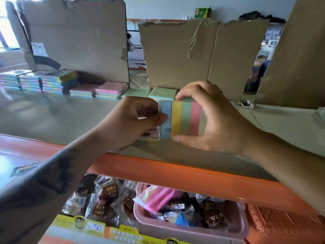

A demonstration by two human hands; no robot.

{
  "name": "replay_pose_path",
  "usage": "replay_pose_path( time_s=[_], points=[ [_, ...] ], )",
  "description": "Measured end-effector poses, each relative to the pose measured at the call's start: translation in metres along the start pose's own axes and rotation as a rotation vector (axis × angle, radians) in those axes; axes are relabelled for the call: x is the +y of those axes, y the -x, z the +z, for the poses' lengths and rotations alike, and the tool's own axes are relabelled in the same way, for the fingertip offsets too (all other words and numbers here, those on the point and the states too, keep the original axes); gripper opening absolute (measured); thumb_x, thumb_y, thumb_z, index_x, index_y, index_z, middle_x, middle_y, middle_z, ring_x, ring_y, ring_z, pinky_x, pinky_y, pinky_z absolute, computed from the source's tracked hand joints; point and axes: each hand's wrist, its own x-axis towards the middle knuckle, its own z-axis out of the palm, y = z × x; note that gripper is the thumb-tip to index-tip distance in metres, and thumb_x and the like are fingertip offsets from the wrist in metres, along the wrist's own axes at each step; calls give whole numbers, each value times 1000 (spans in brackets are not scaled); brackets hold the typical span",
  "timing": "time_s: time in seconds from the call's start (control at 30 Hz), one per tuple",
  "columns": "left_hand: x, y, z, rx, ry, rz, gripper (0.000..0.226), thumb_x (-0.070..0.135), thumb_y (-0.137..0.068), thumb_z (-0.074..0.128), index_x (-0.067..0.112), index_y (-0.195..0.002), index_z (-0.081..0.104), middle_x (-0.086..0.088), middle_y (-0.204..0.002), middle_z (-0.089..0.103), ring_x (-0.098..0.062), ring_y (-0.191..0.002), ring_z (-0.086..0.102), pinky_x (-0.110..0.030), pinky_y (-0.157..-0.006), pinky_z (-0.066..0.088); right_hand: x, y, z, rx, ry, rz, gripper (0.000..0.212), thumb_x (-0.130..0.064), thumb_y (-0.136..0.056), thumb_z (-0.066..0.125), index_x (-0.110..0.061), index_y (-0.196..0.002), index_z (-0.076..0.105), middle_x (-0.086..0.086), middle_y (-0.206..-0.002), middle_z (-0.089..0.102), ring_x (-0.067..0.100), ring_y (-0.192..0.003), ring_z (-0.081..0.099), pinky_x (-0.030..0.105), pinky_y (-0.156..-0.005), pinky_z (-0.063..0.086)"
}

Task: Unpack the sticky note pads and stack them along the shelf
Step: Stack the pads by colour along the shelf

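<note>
Above the grey shelf [52, 117] I hold a sticky note pad [182, 118] with blue, yellow, green and pink stripes. My right hand [219, 117] pinches it, thumb at the bottom edge and fingers over the top. My left hand [130, 120] grips the pad's left edge with the thumb on the blue stripe, and it also holds more pads [151, 135] underneath. Stacks of striped pads [44, 81] stand along the back left of the shelf. Pink-topped pads [103, 90] and green-topped pads [161, 93] lie behind my hands.
Torn cardboard sheets [184, 53] stand upright at the back of the shelf. The shelf's front edge is orange [175, 173]. Below it sit snack packets [107, 196] and a pink basket [193, 226] holding a wrapped pack of pink and yellow notes [154, 196].
</note>
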Motion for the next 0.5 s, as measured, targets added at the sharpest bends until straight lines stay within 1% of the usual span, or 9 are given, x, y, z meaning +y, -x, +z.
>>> replay_pose_path(
  time_s=[0.03, 0.07, 0.13, 0.2, 0.3, 0.33, 0.4, 0.47, 0.5],
  points=[
    [0, 0, 0, -6, 39, -17, 22, 26, -86, 72, 8, -98, 76, -19, -99, 76, -22, -88, 67, -60, -90, 55, -1, 0, 0, -33, 66, -24, 79, -58, -67, 83, -21, -131, 55, 2, -130, 47, 20, -118, 47, 30, -104, 39],
    [1, -1, -1, -13, 73, -35, 20, 24, -85, 72, 9, -96, 76, -19, -99, 76, -23, -88, 67, -59, -91, 55, -2, 0, 1, -57, 103, -33, 82, -57, -66, 82, -22, -134, 53, 2, -132, 44, 23, -119, 46, 36, -106, 40],
    [0, -2, -1, -22, 96, -46, 6, 18, -86, 77, 11, -88, 76, -14, -92, 77, -20, -83, 67, -53, -87, 57, -3, -1, 3, -56, 132, -44, 82, -50, -67, 82, -21, -137, 52, 4, -132, 45, 28, -117, 48, 44, -103, 44],
    [0, -2, -1, -16, 99, -49, 4, 12, -91, 73, 12, -87, 76, -13, -90, 77, -19, -82, 68, -51, -84, 58, -4, -2, 4, -44, 166, -61, 81, -45, -67, 81, -19, -138, 52, 6, -130, 48, 32, -114, 52, 48, -98, 47],
    [1, -2, -2, -6, 100, -59, 7, 11, -93, 70, 6, -94, 75, -19, -95, 76, -21, -84, 68, -52, -84, 57, -4, -4, 5, -29, 246, -98, 80, -44, -68, 81, -16, -138, 54, 8, -129, 51, 34, -109, 55, 48, -94, 50],
    [0, -2, -2, -10, 98, -59, 7, 11, -93, 70, 7, -93, 75, -17, -94, 77, -20, -83, 68, -49, -81, 58, -5, -4, 5, -23, 267, -109, 80, -44, -69, 80, -14, -138, 54, 9, -128, 52, 34, -109, 55, 48, -93, 50],
    [0, -2, -3, -24, 91, -46, 8, 17, -90, 75, 9, -91, 75, -9, -88, 76, -15, -79, 66, -36, -75, 56, -6, -4, 4, -12, 275, -114, 79, -47, -69, 78, -14, -138, 56, 7, -128, 54, 33, -109, 57, 48, -94, 50],
    [-1, -2, -8, -42, 69, -25, 22, 30, -84, 77, 10, -94, 74, 0, -88, 76, -8, -80, 67, -25, -72, 54, -6, -3, 2, -29, 217, -62, 80, -54, -68, 75, -18, -138, 57, 2, -126, 56, 27, -112, 59, 46, -95, 51],
    [-1, -2, -11, -38, 41, -8, 31, 37, -79, 78, 12, -97, 74, 4, -93, 76, -5, -85, 68, -23, -76, 53, -6, -3, 1, -51, 161, -13, 81, -57, -66, 74, -21, -137, 58, -1, -126, 57, 23, -112, 60, 45, -95, 51]
  ],
)
